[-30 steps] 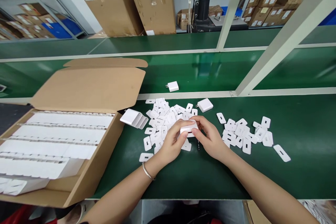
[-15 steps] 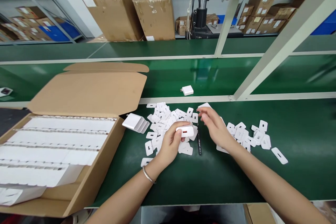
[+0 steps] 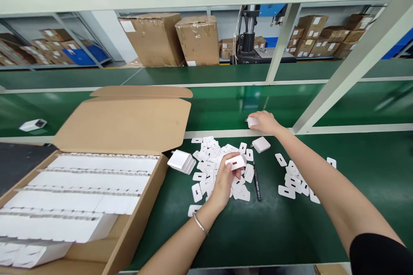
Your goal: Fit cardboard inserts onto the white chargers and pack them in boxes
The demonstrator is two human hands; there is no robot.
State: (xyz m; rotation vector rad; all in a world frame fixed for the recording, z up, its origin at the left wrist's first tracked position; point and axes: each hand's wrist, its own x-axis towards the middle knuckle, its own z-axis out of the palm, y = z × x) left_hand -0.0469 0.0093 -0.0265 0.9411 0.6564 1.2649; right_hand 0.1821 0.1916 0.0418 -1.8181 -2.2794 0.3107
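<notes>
My left hand [image 3: 222, 184] is closed around a white charger plug [image 3: 235, 163], its red USB port facing me. Farther back, my right hand [image 3: 266, 121] has its fingers on a second white charger [image 3: 252, 123] at the green ledge, prongs pointing left. Another charger [image 3: 261, 144] lies on the table just in front of that hand. Flat white slotted pieces [image 3: 206, 166] are heaped under and around my left hand. Black tweezers [image 3: 257, 182] lie beside this heap. A smaller group of slotted pieces [image 3: 292, 179] is partly hidden by my right forearm.
An open cardboard box [image 3: 129, 240] with rows of white cartons takes up the left side. Several chargers [image 3: 181, 162] stand in a row beside it. A white device [image 3: 33, 125] rests on the ledge. A slanted metal post [image 3: 342, 68] rises at the right.
My right hand has reached forward from beside the heap to the charger on the ledge. My left hand keeps holding its charger. The camera view has tilted up and shifted left.
</notes>
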